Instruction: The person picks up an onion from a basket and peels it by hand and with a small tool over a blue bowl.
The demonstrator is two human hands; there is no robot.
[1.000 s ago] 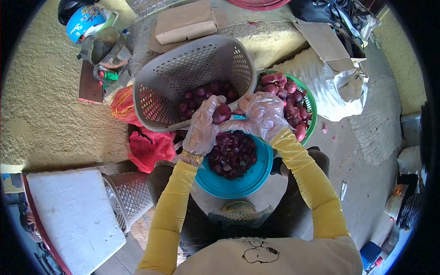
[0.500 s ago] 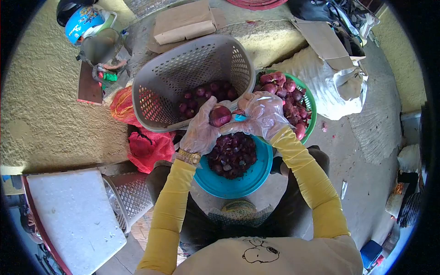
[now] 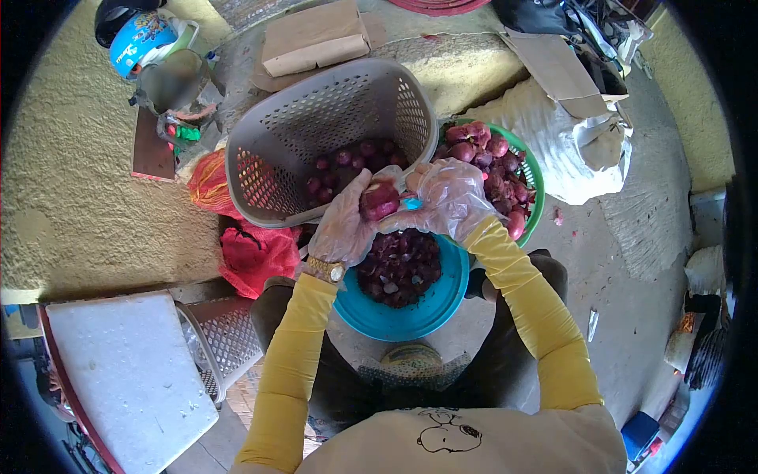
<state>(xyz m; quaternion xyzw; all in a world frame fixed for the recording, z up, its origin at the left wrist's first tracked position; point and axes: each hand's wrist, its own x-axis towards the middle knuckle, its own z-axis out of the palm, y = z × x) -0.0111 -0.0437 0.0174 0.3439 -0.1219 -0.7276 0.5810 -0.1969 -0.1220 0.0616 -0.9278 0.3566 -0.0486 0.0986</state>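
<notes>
A red onion [image 3: 380, 200] rests in my left hand [image 3: 345, 223], which wears a clear plastic glove and has its fingers around the onion's side. My right hand [image 3: 455, 197], also gloved, is closed on a small tool with a blue part [image 3: 411, 204], close to the onion's right side. Under both hands, a blue basin [image 3: 371, 320] contains dark onion skins [image 3: 399, 268]. Beyond them, a grey perforated basket [image 3: 316, 99] has several onions [image 3: 345, 158] at its bottom. A green basket [image 3: 537, 182] at the right is filled with onions and loose skins [image 3: 493, 158].
At the left are red net sacks [image 3: 257, 261], a white foam lid [image 3: 122, 375] and another perforated basket [image 3: 233, 336]. Cardboard [image 3: 316, 39] lies behind the grey basket. A white sack [image 3: 545, 142] stands at the right, and my knees flank the basin.
The onion in my left hand has turned, and its surface now shows a brighter, pinker patch. Both hands have stayed nearly in place.
</notes>
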